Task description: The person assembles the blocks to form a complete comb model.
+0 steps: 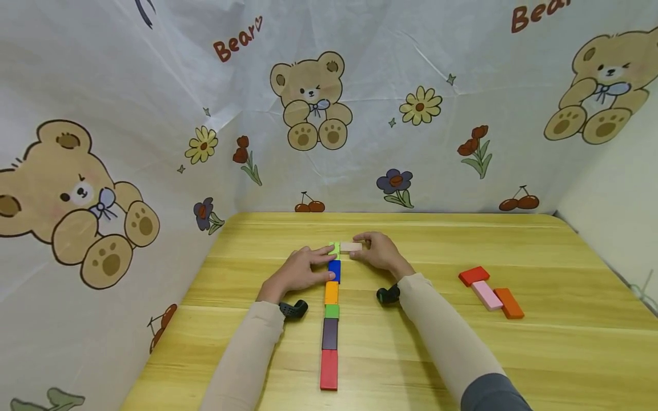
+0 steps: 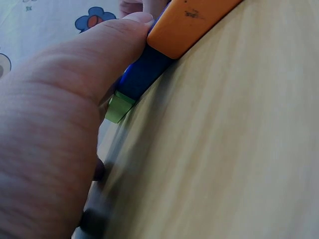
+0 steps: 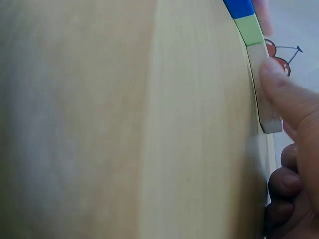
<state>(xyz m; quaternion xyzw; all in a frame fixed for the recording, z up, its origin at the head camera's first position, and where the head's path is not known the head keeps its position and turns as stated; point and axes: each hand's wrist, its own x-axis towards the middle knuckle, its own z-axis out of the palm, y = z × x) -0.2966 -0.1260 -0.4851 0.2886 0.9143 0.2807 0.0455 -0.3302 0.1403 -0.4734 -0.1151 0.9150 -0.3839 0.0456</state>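
Observation:
A row of flat coloured blocks runs away from the person in the head view: a red block [image 1: 329, 370] nearest, then a dark purple block [image 1: 330, 333], a green block [image 1: 332, 311], an orange block [image 1: 331, 293], a blue block [image 1: 335, 269] and a yellow-green block [image 1: 335, 249]. The left hand [image 1: 300, 271] touches the far end of the row, its thumb at the blue block and fingertips at the yellow-green one. Against the yellow-green block's right side lies a beige block [image 1: 352, 247], crosswise to the row. The right hand [image 1: 379, 251] pinches it between thumb and fingers.
On the right of the wooden table [image 1: 411, 348] lie a red block [image 1: 474, 276], a pink block [image 1: 486, 295] and a darker orange block [image 1: 509, 303], close together. A cloth [image 1: 370, 165] printed with bears and flowers stands behind the table and along its left side.

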